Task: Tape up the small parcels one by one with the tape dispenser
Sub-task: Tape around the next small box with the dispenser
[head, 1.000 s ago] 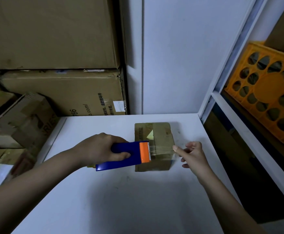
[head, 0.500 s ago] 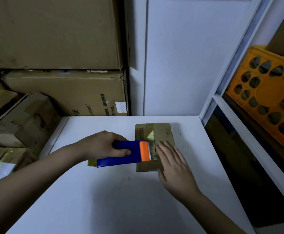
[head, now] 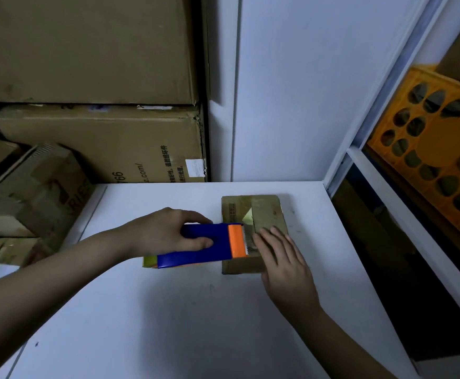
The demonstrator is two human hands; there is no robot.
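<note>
My left hand grips the tape dispenser at the parcel; my right hand presses flat, steadying it.

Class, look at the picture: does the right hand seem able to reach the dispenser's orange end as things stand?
Probably yes. The right hand lies flat on the small parcel, its fingertips right beside the orange end of the tape dispenser, with nothing between them; the left hand grips only the blue body.

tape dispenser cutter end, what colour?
Orange, on the blue plastic tape dispenser; head view shows it best.
</note>
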